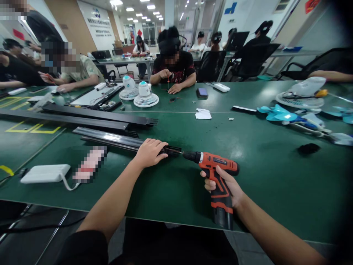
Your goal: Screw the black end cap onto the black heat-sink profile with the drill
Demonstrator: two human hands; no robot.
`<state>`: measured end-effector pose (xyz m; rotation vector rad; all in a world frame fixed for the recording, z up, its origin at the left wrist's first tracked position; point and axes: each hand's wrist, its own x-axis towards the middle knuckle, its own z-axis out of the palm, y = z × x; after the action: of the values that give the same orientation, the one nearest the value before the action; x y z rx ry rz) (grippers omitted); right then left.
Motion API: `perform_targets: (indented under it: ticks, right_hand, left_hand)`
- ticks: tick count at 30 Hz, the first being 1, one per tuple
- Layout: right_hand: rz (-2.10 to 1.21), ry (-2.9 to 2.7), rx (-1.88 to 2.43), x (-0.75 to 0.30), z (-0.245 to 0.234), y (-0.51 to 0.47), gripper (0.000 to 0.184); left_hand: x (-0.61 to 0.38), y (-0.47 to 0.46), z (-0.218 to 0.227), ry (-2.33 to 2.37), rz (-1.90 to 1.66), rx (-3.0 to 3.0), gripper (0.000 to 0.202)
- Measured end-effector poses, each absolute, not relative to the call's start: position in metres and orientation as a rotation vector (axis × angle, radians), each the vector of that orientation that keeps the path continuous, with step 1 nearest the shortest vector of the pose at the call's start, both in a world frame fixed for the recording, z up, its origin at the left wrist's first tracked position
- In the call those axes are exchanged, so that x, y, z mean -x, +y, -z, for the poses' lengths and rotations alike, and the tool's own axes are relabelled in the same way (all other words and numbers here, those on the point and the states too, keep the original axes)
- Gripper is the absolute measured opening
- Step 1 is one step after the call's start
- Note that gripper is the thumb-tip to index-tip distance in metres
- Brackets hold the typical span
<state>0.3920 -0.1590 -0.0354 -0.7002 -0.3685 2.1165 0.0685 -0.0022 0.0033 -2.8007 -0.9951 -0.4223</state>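
My right hand (231, 186) is wrapped around the handle of an orange and black cordless drill (220, 162). The drill points left, and its bit meets or comes very near the end of a long black metal profile (110, 137) lying on the green table. Over that profile, close to its right end, my left hand (149, 152) lies with its fingers curled around it, pressing it down. The exact spot where the bit touches is too small to make out.
More long black profiles (91, 120) lie farther back on the left. A white power bank (45, 173) is cabled to a blurred pink phone (91, 163). White fans (146, 95) stand ahead, blue fan blades (278, 113) lie right. A co-worker (176, 66) sits across the table.
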Motion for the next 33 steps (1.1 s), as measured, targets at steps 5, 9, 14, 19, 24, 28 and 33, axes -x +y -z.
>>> perform_targets:
  ticks: [5, 9, 14, 19, 24, 28, 33]
  right_hand:
    - [-2.085, -0.358, 0.740, -0.4011, 0.0402, -0.1618, 0.046]
    - [-2.100, -0.377, 0.762, -0.4023, 0.0404, -0.1627, 0.045]
    - [-2.108, -0.400, 0.785, -0.4008, 0.0392, -0.1631, 0.045]
    - [-2.119, -0.382, 0.764, -0.4002, 0.0385, -0.1617, 0.044]
    - [-2.123, -0.359, 0.745, -0.3999, 0.0394, -0.1598, 0.041]
    - [-2.127, -0.355, 0.750, -0.4006, 0.0406, -0.1598, 0.042]
    - [-2.122, -0.370, 0.759, -0.4009, 0.0412, -0.1600, 0.042]
  left_hand:
    - [-0.0680, -0.0013, -0.0024, -1.003, 0.434, 2.804, 0.047]
    - [-0.0677, -0.0010, -0.0020, -0.994, 0.446, 2.810, 0.047]
    - [-0.0678, -0.0010, -0.0027, -0.991, 0.451, 2.811, 0.047]
    - [-0.0678, -0.0013, -0.0023, -0.988, 0.454, 2.808, 0.047]
    - [-0.0680, -0.0016, -0.0018, -0.985, 0.456, 2.797, 0.046]
    - [-0.0679, -0.0018, -0.0024, -0.986, 0.448, 2.796, 0.046]
    - [-0.0677, -0.0019, -0.0020, -0.977, 0.455, 2.791, 0.046]
